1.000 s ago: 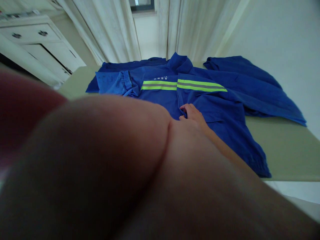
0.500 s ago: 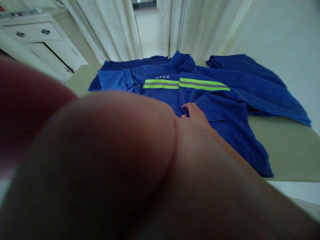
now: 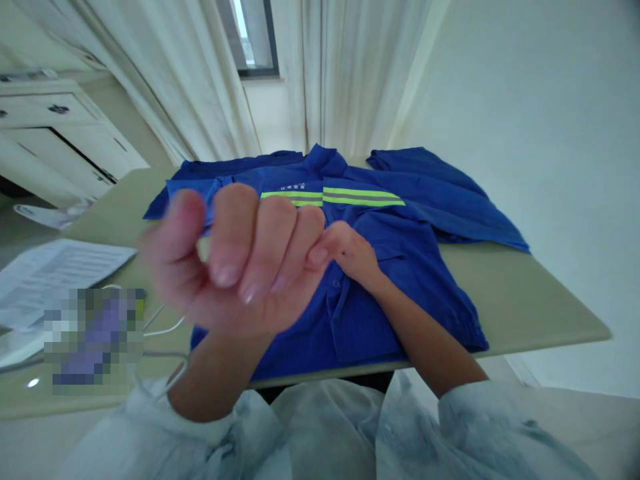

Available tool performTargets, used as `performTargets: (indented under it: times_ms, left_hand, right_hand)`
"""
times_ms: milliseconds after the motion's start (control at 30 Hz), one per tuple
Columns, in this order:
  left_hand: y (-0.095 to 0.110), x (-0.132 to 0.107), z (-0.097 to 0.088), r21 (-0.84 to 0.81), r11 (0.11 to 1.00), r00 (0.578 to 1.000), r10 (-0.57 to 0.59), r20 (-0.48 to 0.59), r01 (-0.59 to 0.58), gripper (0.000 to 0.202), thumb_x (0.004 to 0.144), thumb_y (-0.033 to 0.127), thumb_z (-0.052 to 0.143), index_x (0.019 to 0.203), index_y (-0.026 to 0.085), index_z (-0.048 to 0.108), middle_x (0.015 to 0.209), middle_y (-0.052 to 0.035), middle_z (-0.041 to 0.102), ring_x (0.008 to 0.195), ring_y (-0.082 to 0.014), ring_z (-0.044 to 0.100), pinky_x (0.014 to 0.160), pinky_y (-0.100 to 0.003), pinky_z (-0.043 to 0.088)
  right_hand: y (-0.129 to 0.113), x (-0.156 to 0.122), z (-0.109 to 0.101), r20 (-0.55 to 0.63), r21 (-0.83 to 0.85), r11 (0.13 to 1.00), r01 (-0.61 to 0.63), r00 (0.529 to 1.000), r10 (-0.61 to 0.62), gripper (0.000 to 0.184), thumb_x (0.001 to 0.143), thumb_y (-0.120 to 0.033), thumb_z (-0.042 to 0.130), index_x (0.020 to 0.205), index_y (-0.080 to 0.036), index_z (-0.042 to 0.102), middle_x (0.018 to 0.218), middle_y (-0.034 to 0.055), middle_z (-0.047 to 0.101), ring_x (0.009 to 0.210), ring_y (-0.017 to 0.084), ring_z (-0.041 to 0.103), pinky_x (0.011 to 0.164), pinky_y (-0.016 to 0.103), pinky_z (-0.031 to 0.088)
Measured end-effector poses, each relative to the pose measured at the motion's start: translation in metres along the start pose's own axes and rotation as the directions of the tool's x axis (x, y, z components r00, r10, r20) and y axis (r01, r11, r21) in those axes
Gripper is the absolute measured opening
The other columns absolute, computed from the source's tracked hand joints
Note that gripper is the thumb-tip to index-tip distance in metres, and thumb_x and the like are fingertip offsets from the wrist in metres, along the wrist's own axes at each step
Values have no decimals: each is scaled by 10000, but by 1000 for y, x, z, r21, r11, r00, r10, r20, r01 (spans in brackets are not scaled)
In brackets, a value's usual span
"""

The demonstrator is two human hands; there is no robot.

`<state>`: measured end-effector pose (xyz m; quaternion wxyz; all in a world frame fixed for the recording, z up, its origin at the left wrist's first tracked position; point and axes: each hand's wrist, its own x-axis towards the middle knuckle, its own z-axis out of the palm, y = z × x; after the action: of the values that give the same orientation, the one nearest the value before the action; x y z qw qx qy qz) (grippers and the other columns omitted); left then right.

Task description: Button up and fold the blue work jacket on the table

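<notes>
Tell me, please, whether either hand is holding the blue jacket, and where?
The left hand is raised, curled and empty. The right hand rests on the jacket's button placket; whether it grips the cloth there cannot be told.

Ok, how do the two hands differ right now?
The left hand is raised above the blue work jacket, curled with its nails toward the camera and blurred. The right hand sits lower, appearing to rest on the jacket's buttoned front, with its back showing and its fingers mostly hidden. Both are bare and close together at the fingertips; whether they touch is hard to tell.
</notes>
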<state>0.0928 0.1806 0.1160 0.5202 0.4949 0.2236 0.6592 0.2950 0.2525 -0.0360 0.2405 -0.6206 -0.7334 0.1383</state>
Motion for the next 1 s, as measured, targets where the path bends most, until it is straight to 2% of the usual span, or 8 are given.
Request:
performTargets:
  times_ms: [100,200,267,333,467,600,800,1000]
  left_hand:
    - [-59,27,-8,307,952,1000,-9,29,-1,429,1041,483,481,691,235,505,629,14,493,623,-158,525,728,-325,543]
    - [-127,31,-36,849,528,990,-119,77,-2,211,979,361,581,859,213,674,843,-47,699,821,-212,629,844,-378,520]
    - [-159,21,-55,957,266,968,-183,170,-118,181,981,275,573,1058,223,728,1114,-89,745,1047,-265,653,951,-442,485]
    - [-177,8,-69,960,155,931,-249,266,-233,245,997,287,582,1194,260,726,1265,-89,723,1180,-289,627,1000,-482,449]
    - [-185,-1,-75,935,117,889,-292,354,-334,260,1011,353,607,1229,291,735,1280,-75,721,1187,-283,617,969,-466,441]
    - [-183,7,-70,946,95,901,-287,324,-310,230,1024,326,575,1149,276,762,1147,-71,750,1054,-275,643,882,-432,448]
    - [-182,9,-66,940,91,901,-268,340,-328,205,1015,344,601,1114,275,767,1102,-65,759,1037,-274,644,877,-427,429]
    - [-180,7,-65,932,107,904,-227,362,-346,229,1039,357,567,1071,263,773,1083,-55,765,1019,-261,633,873,-433,424]
  right_hand:
    - [10,9,-1,-36,153,988,-26,999,32,93,892,-193,638,898,-199,731,958,51,720,918,197,668,869,310,513]
    - [23,18,-5,38,345,929,-134,991,129,94,831,-180,661,874,-194,744,815,11,727,774,170,663,768,283,513]
    - [29,20,-6,77,384,912,-146,989,125,101,807,-170,672,874,-189,744,784,1,720,733,160,650,734,273,504]
    - [33,19,-7,65,323,942,-95,995,77,101,779,-160,701,868,-187,743,809,6,710,728,154,630,738,277,494]
    - [33,15,-8,-15,172,985,14,1000,-12,53,783,-178,746,834,-193,742,880,19,658,730,141,578,752,284,474]
    - [29,14,-9,-57,261,962,84,996,-72,61,830,-184,743,882,-209,764,919,14,643,738,131,569,744,272,476]
    - [27,14,-8,34,317,946,68,996,-83,122,823,-137,737,925,-193,775,872,-3,634,694,115,577,697,257,469]
    - [22,10,-8,-52,201,978,62,997,-53,73,813,-178,749,785,-199,684,849,-3,630,683,120,586,683,260,462]
